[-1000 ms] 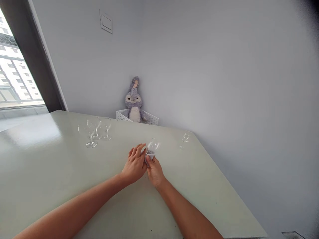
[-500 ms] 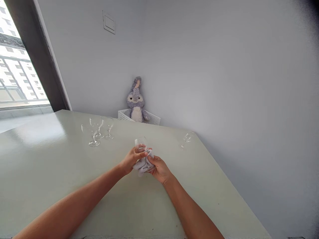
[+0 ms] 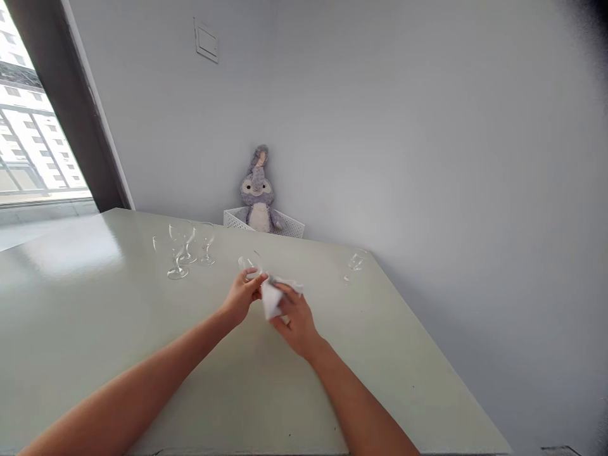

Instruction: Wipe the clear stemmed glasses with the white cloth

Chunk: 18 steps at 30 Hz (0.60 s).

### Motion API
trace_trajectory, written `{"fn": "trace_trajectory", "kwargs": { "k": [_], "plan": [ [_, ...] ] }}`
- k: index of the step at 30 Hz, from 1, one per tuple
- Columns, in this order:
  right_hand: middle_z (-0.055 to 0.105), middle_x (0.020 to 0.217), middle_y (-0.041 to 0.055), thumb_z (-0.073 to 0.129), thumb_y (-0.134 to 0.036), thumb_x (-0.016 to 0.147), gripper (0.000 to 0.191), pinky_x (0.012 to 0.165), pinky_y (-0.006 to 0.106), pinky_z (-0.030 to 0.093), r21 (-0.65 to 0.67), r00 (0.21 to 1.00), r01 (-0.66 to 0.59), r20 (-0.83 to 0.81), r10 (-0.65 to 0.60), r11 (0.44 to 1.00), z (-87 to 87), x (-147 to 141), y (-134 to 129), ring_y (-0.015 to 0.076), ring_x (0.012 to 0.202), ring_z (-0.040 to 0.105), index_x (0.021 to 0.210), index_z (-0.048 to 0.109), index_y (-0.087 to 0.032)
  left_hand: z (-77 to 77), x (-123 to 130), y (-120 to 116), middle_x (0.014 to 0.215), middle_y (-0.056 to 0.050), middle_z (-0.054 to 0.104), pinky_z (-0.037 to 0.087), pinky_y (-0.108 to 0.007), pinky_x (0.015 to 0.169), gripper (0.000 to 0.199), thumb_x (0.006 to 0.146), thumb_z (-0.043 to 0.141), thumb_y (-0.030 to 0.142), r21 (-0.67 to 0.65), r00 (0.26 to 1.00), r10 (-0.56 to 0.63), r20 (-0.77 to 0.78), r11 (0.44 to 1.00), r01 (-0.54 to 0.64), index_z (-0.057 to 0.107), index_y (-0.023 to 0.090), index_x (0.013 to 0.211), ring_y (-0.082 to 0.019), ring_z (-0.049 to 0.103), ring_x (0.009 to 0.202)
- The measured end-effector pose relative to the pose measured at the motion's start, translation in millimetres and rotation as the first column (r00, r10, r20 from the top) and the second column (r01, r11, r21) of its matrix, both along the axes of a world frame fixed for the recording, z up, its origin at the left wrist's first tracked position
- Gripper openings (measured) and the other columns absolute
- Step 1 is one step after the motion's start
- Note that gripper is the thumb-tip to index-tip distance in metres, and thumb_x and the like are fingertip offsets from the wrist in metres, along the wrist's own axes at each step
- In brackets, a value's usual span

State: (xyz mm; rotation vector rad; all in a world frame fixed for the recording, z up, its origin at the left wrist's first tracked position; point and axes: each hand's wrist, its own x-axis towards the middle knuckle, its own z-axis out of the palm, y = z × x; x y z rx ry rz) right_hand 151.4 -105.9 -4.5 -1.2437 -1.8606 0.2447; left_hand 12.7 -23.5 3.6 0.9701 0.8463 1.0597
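A clear stemmed glass [image 3: 250,262] is in my left hand [image 3: 241,296], its bowl tilted up and to the left over the middle of the table. My right hand [image 3: 295,322] holds a white cloth [image 3: 272,299] against the lower end of that glass. The cloth hides the glass's stem and foot, and it is slightly blurred. Fingers of both hands are bent, close to each other but on separate sides of the cloth.
Three stemmed glasses [image 3: 178,272] stand together at the left of the pale table [image 3: 228,392]. Another small glass [image 3: 356,261] is at the back right. Behind the table's far edge, a plush rabbit [image 3: 258,196] sits in a white perforated basket [image 3: 292,228] by the wall.
The held glass has tipped to the left, with my left hand moving slightly left. The cloth has shifted from around the glass's middle to its lower end, and my right hand has turned over it.
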Motion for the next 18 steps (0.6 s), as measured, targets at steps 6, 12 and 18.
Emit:
{"fn": "trace_trajectory", "kwargs": {
  "k": [6, 12, 18],
  "plan": [
    [0.051, 0.106, 0.0063, 0.043, -0.01, 0.079, 0.039, 0.079, 0.032, 0.042, 0.101, 0.979, -0.055, 0.203, 0.034, 0.993, -9.4, -1.4, 1.3, 0.0191, 0.1, 0.048, 0.112, 0.053, -0.027, -7.4, 2.1, -3.4, 0.063, 0.001, 0.055, 0.043, -0.021, 0.051, 0.027, 0.069, 0.065, 0.036, -0.108, 0.924, -0.308, 0.227, 0.935, 0.339, 0.052, 0.014, 0.08, -0.01, 0.053, 0.055],
    [0.049, 0.072, -0.0004, 0.05, -0.029, 0.079, 0.022, 0.043, 0.021, 0.042, -0.32, 0.876, -0.063, -0.471, -0.101, 0.945, -22.8, 2.8, 14.3, 0.0119, 0.058, 0.05, 0.098, 0.053, -0.02, -4.4, 1.2, 4.7, 0.069, 0.001, 0.059, 0.044, -0.018, 0.051, 0.02, 0.072, 0.063, 0.029, -0.062, 0.934, -0.094, 0.346, 0.99, 0.123, 0.05, 0.017, 0.08, -0.004, 0.049, 0.049],
    [0.057, 0.1, 0.0022, 0.048, -0.048, 0.08, 0.04, 0.043, 0.02, 0.041, -0.517, 0.893, -0.405, -0.4, 0.206, 0.754, -4.0, -0.7, -2.2, 0.0073, 0.05, 0.053, 0.112, 0.054, -0.025, 7.4, -13.5, 15.9, 0.073, 0.001, 0.064, 0.045, -0.022, 0.059, 0.048, 0.067, 0.066, 0.032, 0.261, 0.969, 0.206, 0.136, 0.936, -0.236, 0.039, 0.022, 0.105, -0.007, 0.052, 0.053]
  ]
}}
